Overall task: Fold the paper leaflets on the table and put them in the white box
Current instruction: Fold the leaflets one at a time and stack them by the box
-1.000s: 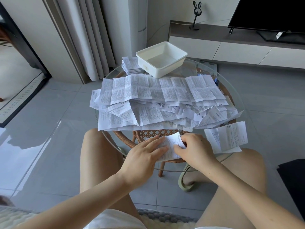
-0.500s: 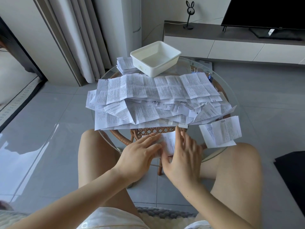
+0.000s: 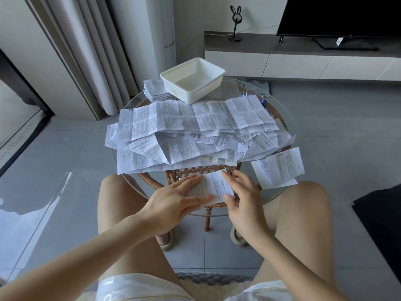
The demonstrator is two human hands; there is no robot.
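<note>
Both hands open, fingers straight: left hand [image 3: 173,202] presses leaflet [image 3: 217,187], right hand [image 3: 242,199] touches its edge; white box [image 3: 193,83] beyond.

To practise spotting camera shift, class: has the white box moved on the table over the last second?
No. The white box still sits beside the folded leaflet stack on the glass table.

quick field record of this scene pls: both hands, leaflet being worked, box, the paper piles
left hand: flat, pressing the leaflet at the glass table's near edge
right hand: fingers straight, touching that leaflet's right edge
white box: far side, no leaflets seen inside
folded stack: left of the box
unfolded pile: middle of the table
loose leaflet: overhangs the table's right edge
</note>
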